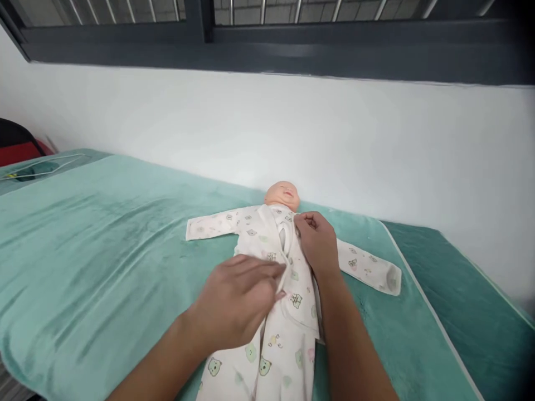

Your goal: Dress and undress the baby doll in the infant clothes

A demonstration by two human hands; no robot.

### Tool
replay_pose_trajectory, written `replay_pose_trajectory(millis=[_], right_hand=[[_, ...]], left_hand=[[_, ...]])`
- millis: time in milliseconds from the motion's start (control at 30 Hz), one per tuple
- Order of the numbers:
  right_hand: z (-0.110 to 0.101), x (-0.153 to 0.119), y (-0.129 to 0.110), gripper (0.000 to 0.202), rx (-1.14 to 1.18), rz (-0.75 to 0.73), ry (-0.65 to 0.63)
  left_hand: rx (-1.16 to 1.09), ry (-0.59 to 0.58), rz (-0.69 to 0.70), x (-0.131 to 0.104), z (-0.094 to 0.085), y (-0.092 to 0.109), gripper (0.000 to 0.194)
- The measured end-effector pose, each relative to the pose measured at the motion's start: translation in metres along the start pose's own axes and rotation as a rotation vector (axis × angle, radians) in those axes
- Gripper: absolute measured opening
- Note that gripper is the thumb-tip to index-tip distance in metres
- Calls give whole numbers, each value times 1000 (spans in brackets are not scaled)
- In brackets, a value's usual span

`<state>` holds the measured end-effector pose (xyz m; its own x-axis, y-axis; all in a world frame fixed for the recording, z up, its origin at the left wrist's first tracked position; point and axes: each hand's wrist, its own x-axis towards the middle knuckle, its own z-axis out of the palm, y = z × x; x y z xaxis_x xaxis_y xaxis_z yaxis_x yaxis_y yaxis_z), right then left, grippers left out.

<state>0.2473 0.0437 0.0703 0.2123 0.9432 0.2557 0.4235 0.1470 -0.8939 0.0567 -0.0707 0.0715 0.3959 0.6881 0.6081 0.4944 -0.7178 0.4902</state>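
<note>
A baby doll [282, 195] lies face up with its head toward the wall, dressed in a white printed top [256, 227] and matching trousers [271, 367]. The sleeves stretch out to both sides. My left hand [240, 298] is closed on the edge of the top's front flap at the doll's belly. Near the doll's shoulder, on the right of the chest, my right hand [317, 239] has its fingers curled together against the top; what they pinch, if anything, is hidden.
A green cloth [104, 234] with soft folds covers the surface, and a darker green one [472, 284] shows at the right. Behind stands a white wall below a dark window frame. At the far left are a red and black item [19, 146] and a thin cord.
</note>
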Motion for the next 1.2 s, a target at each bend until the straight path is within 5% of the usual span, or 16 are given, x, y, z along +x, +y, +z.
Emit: replay_pose_trajectory(millis=[100, 300, 467, 667, 833, 1000, 1200], right_hand=[[-1, 2, 3, 22, -136, -66, 40], [-2, 0, -2, 34, -233, -12, -91], [-4, 0, -3, 34, -260, -28, -165], [1, 0, -6, 20, -301, 45, -158], [13, -5, -12, 22, -355, -16, -97], [16, -3, -12, 25, -355, 7, -87], [16, 9, -8, 14, -139, 12, -79]], left_hand=[[19, -107, 60, 3, -2, 5, 19], [32, 358, -453, 40, -3, -36, 18], [-132, 261, -716, 88, 15, -69, 19], [-678, 290, -525, 118, 20, -66, 26], [-326, 237, -735, 121, 24, -75, 19], [-113, 181, -670, 115, 32, -73, 21], [-124, 61, -629, 112, 29, -77, 23]])
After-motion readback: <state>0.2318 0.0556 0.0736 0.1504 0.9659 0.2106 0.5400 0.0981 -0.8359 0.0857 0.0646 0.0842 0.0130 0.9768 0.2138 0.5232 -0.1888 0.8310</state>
